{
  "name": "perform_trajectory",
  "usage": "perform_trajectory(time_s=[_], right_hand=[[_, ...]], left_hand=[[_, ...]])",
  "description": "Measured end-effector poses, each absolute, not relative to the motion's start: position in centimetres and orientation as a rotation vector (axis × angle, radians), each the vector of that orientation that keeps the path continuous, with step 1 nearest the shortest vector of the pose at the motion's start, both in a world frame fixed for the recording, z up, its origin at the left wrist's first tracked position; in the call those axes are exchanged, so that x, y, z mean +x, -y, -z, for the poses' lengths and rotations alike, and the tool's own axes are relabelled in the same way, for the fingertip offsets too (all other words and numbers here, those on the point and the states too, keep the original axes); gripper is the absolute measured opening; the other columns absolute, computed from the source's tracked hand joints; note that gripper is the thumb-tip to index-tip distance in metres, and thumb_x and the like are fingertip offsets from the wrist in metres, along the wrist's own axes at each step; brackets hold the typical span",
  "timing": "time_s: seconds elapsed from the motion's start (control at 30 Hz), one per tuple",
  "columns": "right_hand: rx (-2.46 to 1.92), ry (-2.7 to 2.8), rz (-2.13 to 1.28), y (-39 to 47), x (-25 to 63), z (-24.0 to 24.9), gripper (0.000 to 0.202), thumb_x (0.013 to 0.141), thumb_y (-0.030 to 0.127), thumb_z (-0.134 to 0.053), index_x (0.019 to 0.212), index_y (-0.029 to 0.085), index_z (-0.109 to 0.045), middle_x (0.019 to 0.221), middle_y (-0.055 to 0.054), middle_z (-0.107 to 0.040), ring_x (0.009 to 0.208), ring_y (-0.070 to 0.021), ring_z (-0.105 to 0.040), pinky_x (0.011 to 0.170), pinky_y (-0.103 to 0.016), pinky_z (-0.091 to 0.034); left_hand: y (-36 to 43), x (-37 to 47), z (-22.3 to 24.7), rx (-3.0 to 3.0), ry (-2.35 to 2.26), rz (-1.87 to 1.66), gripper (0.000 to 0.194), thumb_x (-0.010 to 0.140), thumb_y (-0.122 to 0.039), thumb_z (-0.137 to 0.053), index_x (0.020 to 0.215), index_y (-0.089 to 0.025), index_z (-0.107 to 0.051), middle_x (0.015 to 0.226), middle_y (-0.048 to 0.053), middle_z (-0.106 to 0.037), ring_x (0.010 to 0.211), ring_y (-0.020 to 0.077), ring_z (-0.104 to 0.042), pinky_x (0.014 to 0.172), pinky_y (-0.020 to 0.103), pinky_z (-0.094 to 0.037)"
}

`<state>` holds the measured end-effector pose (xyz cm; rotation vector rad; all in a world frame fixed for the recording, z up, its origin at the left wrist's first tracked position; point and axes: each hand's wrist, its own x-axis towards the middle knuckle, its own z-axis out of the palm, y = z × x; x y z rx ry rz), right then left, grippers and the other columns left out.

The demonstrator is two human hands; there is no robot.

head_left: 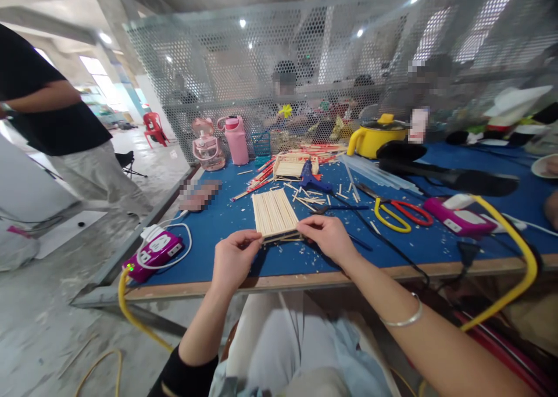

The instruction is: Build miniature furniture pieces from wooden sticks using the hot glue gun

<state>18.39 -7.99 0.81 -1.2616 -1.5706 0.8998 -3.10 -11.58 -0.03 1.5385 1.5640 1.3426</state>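
A flat panel of pale wooden sticks (275, 211) laid side by side lies tilted toward me over the blue table. My left hand (236, 257) pinches its near left corner between thumb and fingers. At the near right corner my right hand (326, 234) grips it the same way. Beyond the panel stands a small stick-built frame (293, 167), with red-and-white packs of sticks (261, 179) around it. A blue hot glue gun (314, 181) rests just right of that frame. Cut stick pieces (310, 197) are scattered between the glue gun and the panel.
Scissors with yellow and red handles (403, 214), clear glue sticks (381, 173) and a purple power strip (460, 215) lie to the right. Another purple power strip (154, 254) is at left. Bottles (236, 141) and a yellow pot (378, 138) stand behind. A person (52, 100) stands left.
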Motion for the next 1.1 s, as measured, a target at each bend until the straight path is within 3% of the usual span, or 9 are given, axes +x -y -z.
perform_trajectory(time_s=[0.13, 0.3, 0.4, 0.7, 0.9, 1.1], right_hand=[[-1.303, 1.491, -0.988, 7.48, 18.21, -0.80, 0.022, 0.066, 0.036, -0.068, 0.073, 0.016, -0.071, 0.057, 0.000, -0.062, 0.045, -0.0091, -0.049, 0.047, -0.023, -0.041], [-1.247, 1.386, -1.128, 6.99, 18.12, -0.83, 0.031, 0.061, 0.033, -0.072, 0.088, 0.017, -0.069, 0.067, 0.001, -0.063, 0.050, -0.0092, -0.050, 0.042, -0.021, -0.039], [-1.278, 1.484, -1.070, 7.13, 18.17, -0.85, 0.023, 0.065, 0.035, -0.069, 0.079, 0.016, -0.069, 0.059, 0.002, -0.060, 0.045, -0.0076, -0.045, 0.040, -0.020, -0.036], [-1.271, 1.580, -0.846, 7.69, 17.89, -0.52, 0.019, 0.069, 0.034, -0.065, 0.072, 0.015, -0.068, 0.058, -0.001, -0.063, 0.048, -0.0111, -0.050, 0.049, -0.024, -0.040], [-1.259, 1.587, -0.790, 7.71, 17.71, -0.56, 0.017, 0.069, 0.033, -0.064, 0.070, 0.016, -0.067, 0.065, -0.003, -0.066, 0.058, -0.0139, -0.056, 0.058, -0.026, -0.044], [-1.261, 1.570, -0.822, 7.75, 17.68, -0.51, 0.020, 0.069, 0.035, -0.065, 0.071, 0.016, -0.067, 0.063, -0.002, -0.065, 0.056, -0.0136, -0.055, 0.055, -0.026, -0.043]], left_hand=[[11.76, -3.07, -0.07, 1.545, -1.606, -1.314, 0.019, 0.072, -0.032, -0.066, 0.082, -0.018, -0.074, 0.084, 0.004, -0.074, 0.076, 0.0172, -0.066, 0.072, 0.026, -0.048], [11.74, -3.16, -0.53, 1.517, -1.651, -1.213, 0.025, 0.071, -0.039, -0.066, 0.083, -0.019, -0.074, 0.078, 0.003, -0.073, 0.067, 0.0160, -0.063, 0.061, 0.024, -0.046], [11.64, -3.17, -0.54, 1.477, -1.652, -1.214, 0.026, 0.071, -0.040, -0.067, 0.083, -0.018, -0.074, 0.077, 0.003, -0.073, 0.067, 0.0156, -0.062, 0.060, 0.024, -0.045], [11.54, -2.93, -0.53, 1.426, -1.641, -1.224, 0.027, 0.069, -0.038, -0.069, 0.083, -0.017, -0.074, 0.077, 0.004, -0.074, 0.068, 0.0158, -0.063, 0.061, 0.024, -0.045], [11.63, -2.64, -0.47, 1.465, -1.669, -1.222, 0.024, 0.070, -0.036, -0.067, 0.082, -0.017, -0.074, 0.071, 0.003, -0.073, 0.057, 0.0137, -0.059, 0.053, 0.023, -0.043], [12.13, -2.60, 0.12, 1.798, -1.706, -1.342, 0.017, 0.076, -0.026, -0.061, 0.084, -0.019, -0.073, 0.083, 0.005, -0.074, 0.070, 0.0158, -0.064, 0.067, 0.026, -0.049]])
